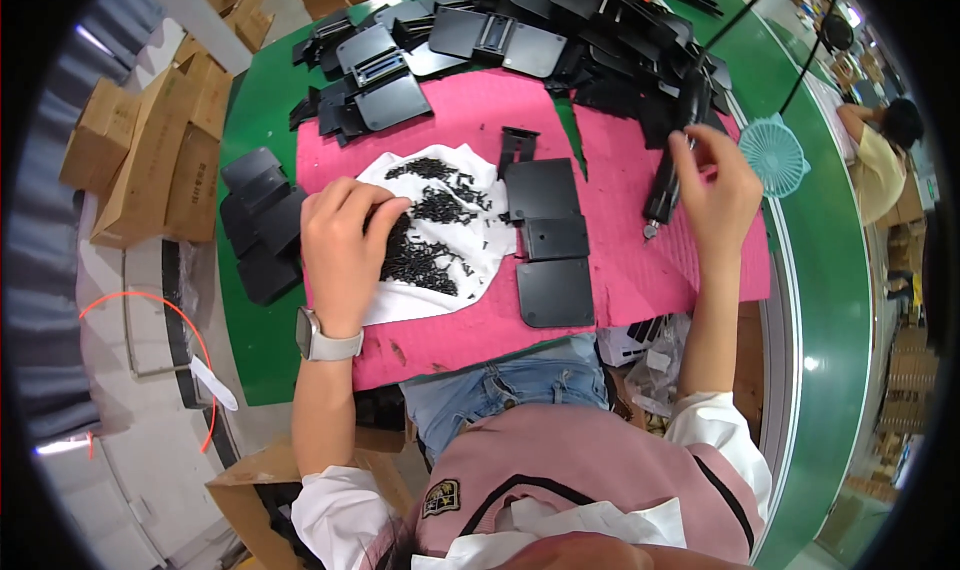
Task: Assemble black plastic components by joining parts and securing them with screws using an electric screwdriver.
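Observation:
My left hand (342, 245), with a watch on its wrist, rests at the left edge of a white cloth (400, 308). Its thumb and fingers are drawn together beside the small black screws (425, 260) heaped on that cloth; what they pinch, if anything, is hidden. To the right of the cloth lies a black hinged plate assembly (555, 240), flat on the pink pad. My right hand (722, 185) is raised beside a black electric screwdriver (664, 185), its fingers bent and apart, not wrapped round the tool. The screwdriver tilts, tip down, above the pad.
A pink corrugated pad (640, 270) covers part of the green table (250, 360). Many black plate assemblies (500, 40) are piled along the far side, with more plates (262, 225) at the left. A turquoise ribbed dish (774, 156) is at the right. Cardboard boxes (165, 150) stand left.

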`<state>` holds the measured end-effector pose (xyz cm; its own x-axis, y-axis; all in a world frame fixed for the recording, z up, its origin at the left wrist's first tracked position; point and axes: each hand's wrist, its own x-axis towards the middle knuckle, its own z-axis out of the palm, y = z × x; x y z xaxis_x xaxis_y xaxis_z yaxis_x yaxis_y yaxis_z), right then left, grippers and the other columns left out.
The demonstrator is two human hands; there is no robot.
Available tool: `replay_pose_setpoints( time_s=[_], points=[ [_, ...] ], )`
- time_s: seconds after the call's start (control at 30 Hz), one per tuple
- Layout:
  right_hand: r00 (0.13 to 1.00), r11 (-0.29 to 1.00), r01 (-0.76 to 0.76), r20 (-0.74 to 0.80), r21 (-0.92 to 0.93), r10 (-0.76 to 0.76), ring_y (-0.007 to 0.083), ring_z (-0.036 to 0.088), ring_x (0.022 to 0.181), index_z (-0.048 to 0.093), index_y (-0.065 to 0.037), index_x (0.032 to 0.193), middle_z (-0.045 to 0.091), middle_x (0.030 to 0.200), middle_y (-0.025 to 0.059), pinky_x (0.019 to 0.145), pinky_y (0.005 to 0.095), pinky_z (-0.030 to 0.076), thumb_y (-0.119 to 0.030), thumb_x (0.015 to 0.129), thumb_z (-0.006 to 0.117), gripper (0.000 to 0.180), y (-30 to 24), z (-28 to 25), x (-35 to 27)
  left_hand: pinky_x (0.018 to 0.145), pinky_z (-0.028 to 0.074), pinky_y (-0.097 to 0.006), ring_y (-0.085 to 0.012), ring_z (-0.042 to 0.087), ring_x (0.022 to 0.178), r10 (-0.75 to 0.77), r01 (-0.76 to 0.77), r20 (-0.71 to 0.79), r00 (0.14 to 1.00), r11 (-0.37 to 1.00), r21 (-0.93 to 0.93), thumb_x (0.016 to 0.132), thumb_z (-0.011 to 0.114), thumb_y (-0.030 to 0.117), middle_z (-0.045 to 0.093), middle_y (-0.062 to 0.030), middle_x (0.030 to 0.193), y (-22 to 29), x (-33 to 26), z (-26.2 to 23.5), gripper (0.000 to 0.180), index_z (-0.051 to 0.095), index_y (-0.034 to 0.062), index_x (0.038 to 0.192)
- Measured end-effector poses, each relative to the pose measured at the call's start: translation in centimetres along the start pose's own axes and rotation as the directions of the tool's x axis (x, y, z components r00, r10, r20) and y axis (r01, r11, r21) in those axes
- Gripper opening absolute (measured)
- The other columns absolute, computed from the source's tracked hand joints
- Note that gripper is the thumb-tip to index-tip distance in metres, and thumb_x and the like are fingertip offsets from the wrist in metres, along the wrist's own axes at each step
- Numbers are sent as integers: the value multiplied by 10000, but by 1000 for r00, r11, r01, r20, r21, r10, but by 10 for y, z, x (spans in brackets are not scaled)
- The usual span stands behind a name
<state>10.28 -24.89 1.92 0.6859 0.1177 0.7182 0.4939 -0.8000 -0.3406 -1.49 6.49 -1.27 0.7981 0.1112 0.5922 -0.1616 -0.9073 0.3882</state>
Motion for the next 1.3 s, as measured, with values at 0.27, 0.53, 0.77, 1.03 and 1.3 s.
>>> replay_pose_setpoints(
  time_s=[0.27, 0.53, 0.77, 1.03, 1.3],
  points=[
    [933, 966, -223, 257, -129, 250, 358, 661, 703, 472, 98, 1198, 644, 728, 214, 652, 385, 515, -485, 719, 691, 785, 49, 31, 12, 606, 457, -352, -292, 581, 661, -45, 50, 45, 998, 993, -109, 792, 656, 40, 600, -118, 752, 5, -1, 3, 64, 640, -5, 835],
    [812, 740, -528, 501, 416, 298, 205, 602, 633, 491, 82, 1180, 613, 736, 127, 611, 317, 498, -254, 728, 609, 576, 62, 33, 16, 631, 478, -295, -219, 616, 690, -97, 105, 41, 994, 958, -266, 796, 626, -21, 625, -109, 782, 13, 4, 5, 85, 644, -18, 879],
    [839, -94, -543, 544, 835, -16, 187, 547, 599, 482, 62, 1186, 555, 683, 77, 601, 310, 459, -192, 727, 521, 526, -37, -14, 43, 718, 482, -225, -103, 614, 805, -201, 488, 452, 869, 496, -718, 852, 586, -4, 649, -60, 872, 54, 7, 14, 141, 657, -29, 971],
    [927, -497, -324, 167, 805, -335, 105, 449, 521, 438, -41, 1214, 466, 669, -7, 642, 283, 400, -472, 857, 575, 576, -61, -5, 43, 771, 502, -242, -121, 616, 826, -84, 608, 603, 793, 48, -793, 891, 597, 64, 641, -84, 930, 73, 2, 31, 198, 623, -54, 1048],
    [929, -475, -337, 204, 813, -310, 103, 448, 498, 460, -82, 1151, 472, 653, -8, 629, 286, 403, -461, 860, 577, 492, -68, 6, 32, 771, 519, -254, -145, 636, 823, -155, 619, 611, 777, 9, -785, 833, 640, -23, 650, -107, 909, 67, 0, 33, 179, 619, -70, 1005]
  ],
)
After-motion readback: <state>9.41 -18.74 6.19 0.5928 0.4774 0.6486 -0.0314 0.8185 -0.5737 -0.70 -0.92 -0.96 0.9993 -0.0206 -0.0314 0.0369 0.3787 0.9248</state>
